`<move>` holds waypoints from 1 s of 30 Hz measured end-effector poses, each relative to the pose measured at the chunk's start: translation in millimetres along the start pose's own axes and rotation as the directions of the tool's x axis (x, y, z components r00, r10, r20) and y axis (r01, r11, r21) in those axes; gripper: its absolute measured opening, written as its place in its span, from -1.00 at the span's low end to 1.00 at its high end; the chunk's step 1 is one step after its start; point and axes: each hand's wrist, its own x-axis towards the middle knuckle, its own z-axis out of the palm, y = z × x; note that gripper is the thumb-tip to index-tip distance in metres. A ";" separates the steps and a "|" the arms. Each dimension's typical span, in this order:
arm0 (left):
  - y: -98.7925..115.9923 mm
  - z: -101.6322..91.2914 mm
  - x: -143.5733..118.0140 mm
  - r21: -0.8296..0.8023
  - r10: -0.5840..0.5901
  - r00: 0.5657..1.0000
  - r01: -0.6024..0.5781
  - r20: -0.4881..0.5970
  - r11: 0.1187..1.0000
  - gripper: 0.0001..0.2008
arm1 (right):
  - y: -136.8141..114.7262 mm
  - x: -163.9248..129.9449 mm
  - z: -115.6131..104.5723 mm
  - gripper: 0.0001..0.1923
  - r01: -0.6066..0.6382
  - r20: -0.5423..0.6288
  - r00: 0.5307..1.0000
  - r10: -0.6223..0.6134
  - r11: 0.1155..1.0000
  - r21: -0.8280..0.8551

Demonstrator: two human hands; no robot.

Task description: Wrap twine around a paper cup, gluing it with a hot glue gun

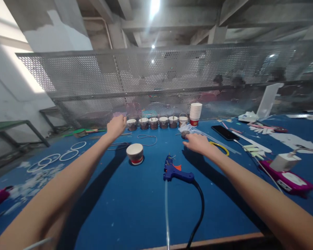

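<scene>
On the blue surface (135,205): a pale cup (135,153) with a red band near its base stands upright between the two arms.
Left hand (116,125): near the left end of the far row, its fingers bent; whether they grasp anything I cannot tell.
Right hand (197,143): low, its fingers at a small dark bundle (185,134); I cannot tell whether they grip it.
Grey cord (155,139): loose loops behind the pale cup.
Glue gun (173,171): blue, orange-triggered, lying right of the pale cup, its black cable (203,201) running to the near edge.
Far row: six small cups (163,122), with a taller cup stack (195,113) at the right end.
Beyond the right forearm: a dark phone (224,132).
</scene>
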 end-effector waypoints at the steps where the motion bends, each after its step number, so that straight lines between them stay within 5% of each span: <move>1: -4.7 -3.0 -5.2 -0.019 -0.018 1.000 0.018 -0.020 1.000 -0.62 | -6.1 2.2 -1.3 -0.62 0.017 -0.006 1.000 -0.017 1.000 0.004; 5: -23.3 -2.1 -39.2 -0.141 -0.034 0.999 0.031 -0.020 0.990 -0.73 | -31.7 20.5 -4.8 -0.69 0.086 -0.016 0.996 -0.086 0.996 0.023; 11: -51.2 31.2 -83.5 -0.440 0.011 1.000 -0.010 -0.001 0.898 -0.83 | -74.5 64.3 -2.6 -0.71 0.186 0.039 0.981 -0.188 0.981 0.060; 20: -60.8 42.0 -92.1 -0.493 0.043 0.999 -0.049 -0.024 0.868 -0.87 | -116.2 108.6 13.3 -0.68 0.205 0.077 0.975 -0.207 0.978 0.042; 30: -51.9 25.5 -97.3 -0.569 0.028 0.995 -0.080 -0.101 0.818 -0.85 | -119.6 123.1 10.0 -0.65 0.125 0.019 0.991 -0.130 0.981 0.147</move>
